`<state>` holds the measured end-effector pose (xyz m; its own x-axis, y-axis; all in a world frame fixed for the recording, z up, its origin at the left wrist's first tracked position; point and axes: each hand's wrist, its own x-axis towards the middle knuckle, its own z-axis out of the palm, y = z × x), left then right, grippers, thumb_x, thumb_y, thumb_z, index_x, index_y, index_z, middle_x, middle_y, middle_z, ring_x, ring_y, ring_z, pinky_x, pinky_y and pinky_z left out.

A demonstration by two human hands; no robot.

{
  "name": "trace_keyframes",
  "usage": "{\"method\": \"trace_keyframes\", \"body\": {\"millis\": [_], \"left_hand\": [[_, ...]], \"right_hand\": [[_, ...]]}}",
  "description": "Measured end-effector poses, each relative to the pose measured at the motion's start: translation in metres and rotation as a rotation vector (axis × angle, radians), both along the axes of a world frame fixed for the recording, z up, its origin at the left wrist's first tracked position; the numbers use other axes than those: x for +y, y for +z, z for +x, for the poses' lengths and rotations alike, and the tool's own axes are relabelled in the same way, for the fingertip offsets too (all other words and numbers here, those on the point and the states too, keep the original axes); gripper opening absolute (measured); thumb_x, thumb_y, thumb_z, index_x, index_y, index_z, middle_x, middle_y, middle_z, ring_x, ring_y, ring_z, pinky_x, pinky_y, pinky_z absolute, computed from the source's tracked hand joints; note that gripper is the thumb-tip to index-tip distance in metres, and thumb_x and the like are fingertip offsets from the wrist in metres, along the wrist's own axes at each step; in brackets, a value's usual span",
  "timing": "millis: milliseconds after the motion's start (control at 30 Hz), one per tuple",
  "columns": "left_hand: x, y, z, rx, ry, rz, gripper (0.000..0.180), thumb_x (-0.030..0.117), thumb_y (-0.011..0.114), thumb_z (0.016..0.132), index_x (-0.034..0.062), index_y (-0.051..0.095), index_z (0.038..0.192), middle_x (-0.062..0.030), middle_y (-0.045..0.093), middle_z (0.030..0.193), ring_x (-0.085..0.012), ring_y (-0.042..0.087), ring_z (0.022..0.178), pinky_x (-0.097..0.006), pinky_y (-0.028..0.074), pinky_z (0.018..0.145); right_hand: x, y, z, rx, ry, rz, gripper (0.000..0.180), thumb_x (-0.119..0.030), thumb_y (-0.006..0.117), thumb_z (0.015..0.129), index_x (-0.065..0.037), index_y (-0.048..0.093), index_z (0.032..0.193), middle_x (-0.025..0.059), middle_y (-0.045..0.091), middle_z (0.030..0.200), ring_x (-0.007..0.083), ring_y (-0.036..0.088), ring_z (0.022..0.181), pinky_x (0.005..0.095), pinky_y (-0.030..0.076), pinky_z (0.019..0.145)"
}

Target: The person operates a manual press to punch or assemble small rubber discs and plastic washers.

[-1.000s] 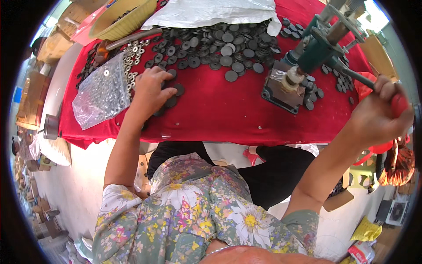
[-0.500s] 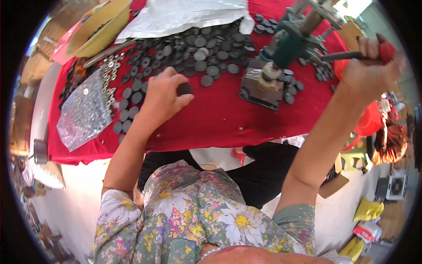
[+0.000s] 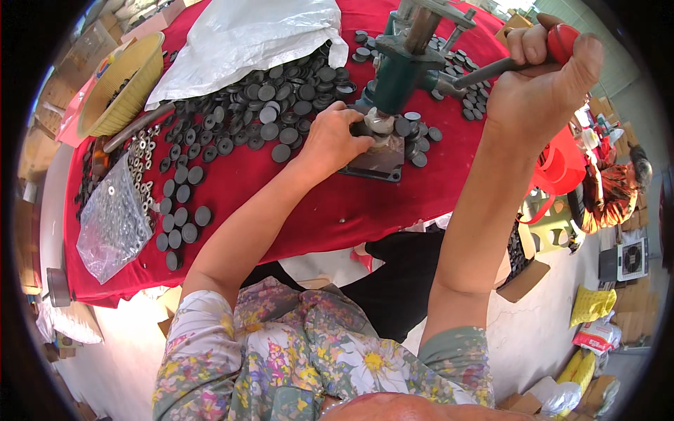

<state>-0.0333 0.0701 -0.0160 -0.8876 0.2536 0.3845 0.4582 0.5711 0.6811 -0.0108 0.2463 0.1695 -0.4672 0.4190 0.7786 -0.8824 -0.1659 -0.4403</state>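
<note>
My left hand point(image 3: 333, 142) is at the press base, its thumb and fingers closed on a black round cap point(image 3: 361, 129) beside the pale die point(image 3: 379, 124). Most of that cap is hidden by the fingers. The green hand press point(image 3: 399, 77) stands on a dark metal base plate point(image 3: 378, 165). High on the right, my right hand point(image 3: 537, 88) is wrapped round the red knob point(image 3: 562, 43) of the press lever point(image 3: 484, 72). A heap of black round caps point(image 3: 277, 95) spreads across the red cloth point(image 3: 309, 217), left of the press.
A white sack point(image 3: 246, 45) lies behind the heap. At the left are a yellow basket point(image 3: 130, 81), a clear bag of small metal parts point(image 3: 112, 228) and loose metal rings point(image 3: 142, 165). Another person point(image 3: 614, 186) is at the far right, near a red bucket point(image 3: 562, 165).
My left hand has moved right with the black round cap, from the open cloth to the press die. My right hand still grips the lever knob. The whole view has shifted.
</note>
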Motion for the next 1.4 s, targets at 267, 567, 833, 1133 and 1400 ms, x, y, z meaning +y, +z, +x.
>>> {"method": "trace_keyframes", "body": {"millis": [267, 567, 833, 1133, 1400], "left_hand": [[0.014, -0.004, -0.009, -0.033, 0.025, 0.054, 0.044, 0.026, 0.087, 0.063, 0.0027, 0.073, 0.098, -0.0114, 0.062, 0.091, -0.0307, 0.065, 0.086, -0.041, 0.050, 0.077], [0.005, -0.003, -0.008, -0.033, -0.038, 0.087, 0.047, 0.025, 0.086, 0.063, 0.0031, 0.072, 0.102, -0.0119, 0.063, 0.094, -0.0305, 0.065, 0.087, -0.040, 0.051, 0.080], [-0.140, 0.044, 0.071, -0.093, 0.049, -0.054, 0.049, 0.017, 0.083, 0.069, -0.0033, 0.066, 0.110, -0.0128, 0.064, 0.093, -0.0244, 0.063, 0.073, -0.035, 0.050, 0.065], [-0.241, 0.029, 0.164, -0.142, 0.402, -0.406, 0.042, 0.024, 0.083, 0.066, 0.0039, 0.070, 0.100, -0.0100, 0.059, 0.093, -0.0302, 0.058, 0.091, -0.042, 0.039, 0.087], [-0.209, 0.011, 0.150, 0.022, 0.380, -0.598, 0.046, 0.023, 0.084, 0.060, 0.0045, 0.068, 0.099, -0.0091, 0.058, 0.105, -0.0278, 0.054, 0.107, -0.042, 0.035, 0.094]], "right_hand": [[-0.002, 0.000, 0.001, -0.005, -0.018, 0.020, 0.044, -0.037, 0.056, 0.089, 0.007, 0.050, 0.085, 0.0025, 0.034, 0.063, 0.0127, 0.030, 0.059, 0.0303, 0.030, 0.058], [-0.005, -0.081, 0.055, 0.118, -0.169, 0.145, 0.048, -0.051, 0.054, 0.095, -0.003, 0.056, 0.103, 0.0104, 0.055, 0.077, 0.0225, 0.052, 0.072, 0.0403, 0.045, 0.076], [-0.003, -0.170, 0.088, 0.071, -0.362, 0.330, 0.043, -0.049, 0.058, 0.091, -0.007, 0.051, 0.090, 0.0149, 0.060, 0.079, 0.0334, 0.060, 0.091, 0.0494, 0.043, 0.093], [0.073, -0.043, 0.010, 0.064, 0.163, 0.256, 0.052, -0.045, 0.042, 0.094, 0.006, 0.055, 0.096, 0.0104, 0.045, 0.073, 0.0238, 0.044, 0.073, 0.0422, 0.039, 0.076], [0.012, -0.007, 0.014, -0.052, -0.123, 0.065, 0.045, -0.039, 0.047, 0.092, 0.006, 0.052, 0.092, 0.0062, 0.036, 0.069, 0.0176, 0.037, 0.065, 0.0356, 0.034, 0.065]]}}
